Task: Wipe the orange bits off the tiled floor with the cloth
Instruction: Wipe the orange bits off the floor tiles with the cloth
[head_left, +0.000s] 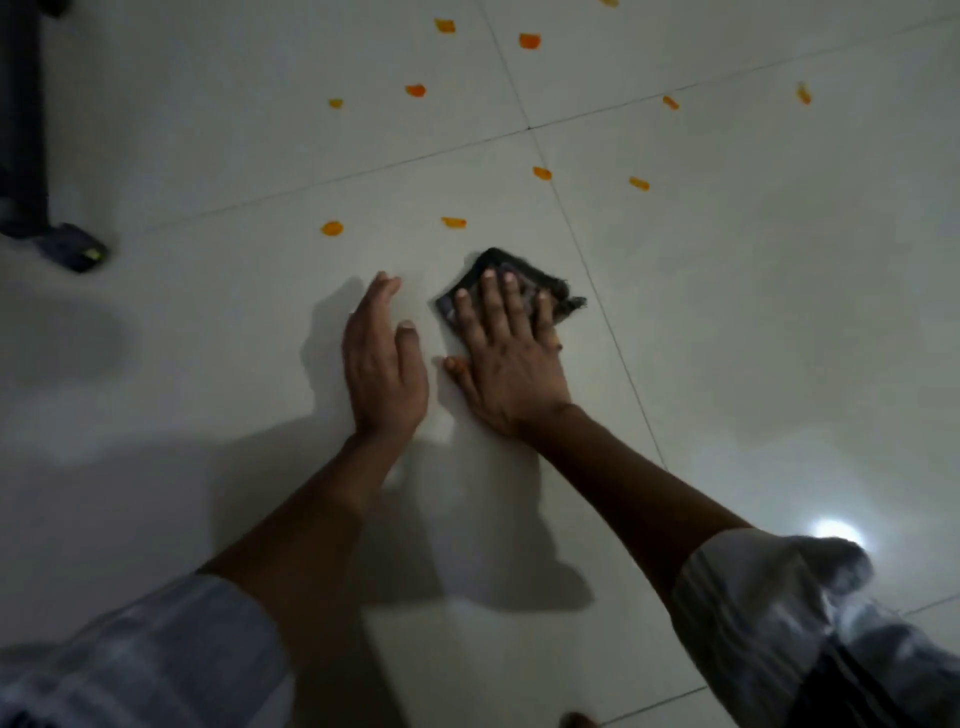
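Note:
My right hand (506, 358) lies flat on a small dark folded cloth (558, 288) on the pale tiled floor (753, 338), fingers straight and spread, pressing it down. My left hand (382, 364) is just to its left, on edge with straight fingers, holding nothing. Several orange bits lie scattered beyond the cloth: one (453, 222) just ahead of it, one (332, 228) further left, two (542, 173) (639, 183) ahead to the right, and more (415, 90) (529, 40) farther off.
A dark piece of furniture (23, 119) stands at the far left edge, with a dark slipper-like thing (78, 248) at its foot. Grout lines cross the floor. A light glare (836, 535) shines on the tile at the right.

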